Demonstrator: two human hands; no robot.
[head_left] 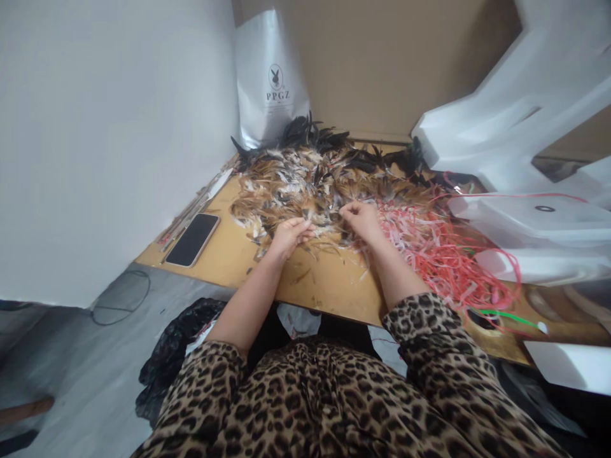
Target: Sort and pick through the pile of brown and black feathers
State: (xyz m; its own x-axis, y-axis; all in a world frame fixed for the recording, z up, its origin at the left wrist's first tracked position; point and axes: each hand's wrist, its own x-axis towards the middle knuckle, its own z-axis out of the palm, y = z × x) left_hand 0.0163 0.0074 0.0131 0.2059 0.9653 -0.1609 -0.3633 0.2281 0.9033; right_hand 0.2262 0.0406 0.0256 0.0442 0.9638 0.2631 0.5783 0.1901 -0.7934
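A wide heap of brown, white and black feathers [305, 175] covers the far part of a wooden table [329, 286]. My left hand [289, 234] rests at the heap's near edge, fingers curled in a pinch on feathers. My right hand [361, 219] is a little to the right, fingers also closed on feathers at the edge of the heap. Both forearms reach over the table's front edge from leopard-print sleeves.
A tangle of red and pink strips and cords [439, 251] lies right of my hands. A black phone [192, 239] sits at the table's left. A silver bag [270, 79] stands at the back; white foam shapes [525, 114] crowd the right. A black plastic bag [176, 343] lies below.
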